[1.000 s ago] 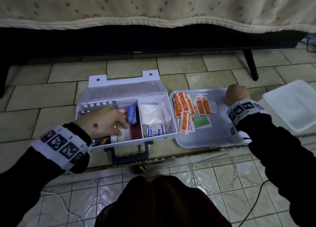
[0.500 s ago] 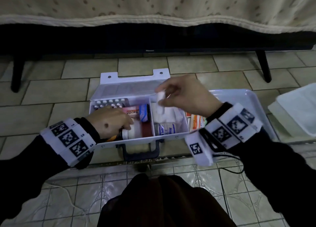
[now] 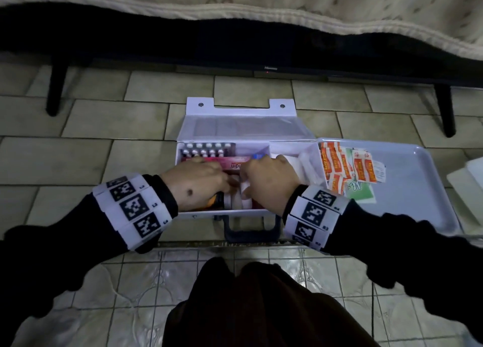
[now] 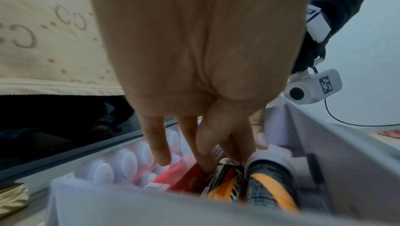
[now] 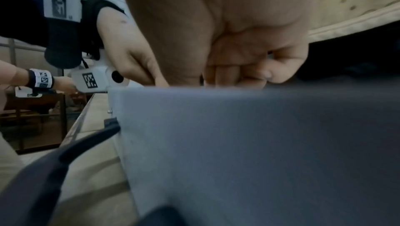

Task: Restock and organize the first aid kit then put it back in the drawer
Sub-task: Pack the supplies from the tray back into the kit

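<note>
At six o'clock of the open kit (image 3: 245,127), both hands are down in its left compartment. The left hand (image 3: 198,184) reaches in with fingers (image 4: 155,144) nearly straight, tips resting among a red box (image 4: 184,176) and two orange-banded bottles (image 4: 270,180) lying on their sides; it seems to steady them rather than clasp one. The right hand (image 3: 271,182) is curled, knuckles up, pinching a small white piece (image 3: 244,189) just beside the left fingertips; what that piece is I cannot tell. A blister pack (image 3: 206,149) stands against the compartment's twelve o'clock wall, and gauze (image 3: 305,163) fills the right compartment. At three o'clock of the kit, the tray (image 3: 418,189) holds plaster sachets (image 3: 347,166) not yet packed.

To do this step well, I would keep the left hand pressing the bottles toward nine o'clock so a slot stays open, then slide the white piece straight down into it without forcing. Lying flat, the contents should stay below the rim so the lid can close. The sachets would go in afterwards.
</note>
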A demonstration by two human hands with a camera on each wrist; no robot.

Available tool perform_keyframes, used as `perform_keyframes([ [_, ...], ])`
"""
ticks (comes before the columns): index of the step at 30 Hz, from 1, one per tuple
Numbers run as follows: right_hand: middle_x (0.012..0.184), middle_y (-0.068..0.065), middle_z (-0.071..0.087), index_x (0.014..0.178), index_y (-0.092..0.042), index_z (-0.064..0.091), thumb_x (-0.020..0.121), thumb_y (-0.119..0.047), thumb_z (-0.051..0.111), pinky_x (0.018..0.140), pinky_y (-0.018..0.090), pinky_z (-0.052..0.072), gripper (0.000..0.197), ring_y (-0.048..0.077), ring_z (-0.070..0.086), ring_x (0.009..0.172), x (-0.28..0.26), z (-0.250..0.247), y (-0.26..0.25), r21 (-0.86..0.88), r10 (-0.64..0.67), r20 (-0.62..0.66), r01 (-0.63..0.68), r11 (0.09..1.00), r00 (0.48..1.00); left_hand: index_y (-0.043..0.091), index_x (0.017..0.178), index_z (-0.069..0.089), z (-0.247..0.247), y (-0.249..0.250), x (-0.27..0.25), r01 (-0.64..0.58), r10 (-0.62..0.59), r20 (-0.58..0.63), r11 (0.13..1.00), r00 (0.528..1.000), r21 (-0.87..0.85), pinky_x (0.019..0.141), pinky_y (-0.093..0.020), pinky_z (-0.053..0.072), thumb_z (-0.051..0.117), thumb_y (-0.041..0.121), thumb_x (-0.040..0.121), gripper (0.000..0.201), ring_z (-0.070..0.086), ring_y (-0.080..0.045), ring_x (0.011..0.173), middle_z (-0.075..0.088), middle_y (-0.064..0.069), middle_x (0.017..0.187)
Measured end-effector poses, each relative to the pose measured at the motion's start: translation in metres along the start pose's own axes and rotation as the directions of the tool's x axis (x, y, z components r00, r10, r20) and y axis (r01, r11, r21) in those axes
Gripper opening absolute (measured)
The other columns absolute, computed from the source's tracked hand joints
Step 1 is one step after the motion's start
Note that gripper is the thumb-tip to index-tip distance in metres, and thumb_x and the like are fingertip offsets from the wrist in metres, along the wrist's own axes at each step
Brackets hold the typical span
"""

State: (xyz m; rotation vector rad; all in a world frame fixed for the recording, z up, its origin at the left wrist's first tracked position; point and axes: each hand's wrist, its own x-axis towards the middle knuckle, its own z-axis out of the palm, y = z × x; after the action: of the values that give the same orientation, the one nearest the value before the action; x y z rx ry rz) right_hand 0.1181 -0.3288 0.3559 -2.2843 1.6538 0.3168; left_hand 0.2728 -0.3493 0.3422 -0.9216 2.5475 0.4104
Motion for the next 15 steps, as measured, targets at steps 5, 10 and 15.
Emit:
perform_keyframes([
  [5, 0.116, 0.009, 0.061, 0.115, -0.014, 0.050, 0.092, -0.025, 0.054, 0.074, 0.032, 0.036, 0.026, 0.031, 0.059, 0.106, 0.004, 0.009, -0.002, -0.080, 0.005, -0.042, -0.008, 0.997, 0.999, 0.039, 0.132, 0.048, -0.005, 0.000, -0.003, -0.033, 0.033, 0.010, 0.999, 0.999, -0.024, 0.107, -0.032, 0.028, 0.035, 0.013, 0.093, 0.048, 0.034, -0.009, 0.129, 0.040, 0.026, 0.141],
  [10, 0.117, 0.006, 0.055, 0.105, -0.016, 0.062, 0.092, -0.029, 0.051, 0.086, 0.033, 0.039, 0.022, 0.027, 0.053, 0.111, -0.005, 0.005, 0.007, -0.054, -0.056, -0.019, 0.055, 0.997, 0.998, 0.036, 0.134, 0.046, -0.007, -0.003, -0.003, -0.057, 0.058, 0.022, 0.997, 0.998, -0.050, 0.108, -0.033, 0.029, 0.035, 0.009, 0.092, 0.052, 0.034, -0.010, 0.130, 0.039, 0.025, 0.142],
  [15, 0.119, 0.006, 0.047, 0.108, -0.024, 0.067, 0.086, -0.019, 0.049, 0.091, 0.036, 0.035, 0.029, 0.023, 0.041, 0.115, -0.012, 0.002, 0.019, -0.181, -0.133, 0.060, 0.142, 0.973, 0.989, 0.034, 0.134, 0.048, -0.007, -0.006, 0.000, -0.072, 0.074, 0.034, 0.996, 0.997, -0.051, 0.106, -0.034, 0.032, 0.036, 0.004, 0.089, 0.056, 0.037, -0.011, 0.128, 0.039, 0.023, 0.143],
])
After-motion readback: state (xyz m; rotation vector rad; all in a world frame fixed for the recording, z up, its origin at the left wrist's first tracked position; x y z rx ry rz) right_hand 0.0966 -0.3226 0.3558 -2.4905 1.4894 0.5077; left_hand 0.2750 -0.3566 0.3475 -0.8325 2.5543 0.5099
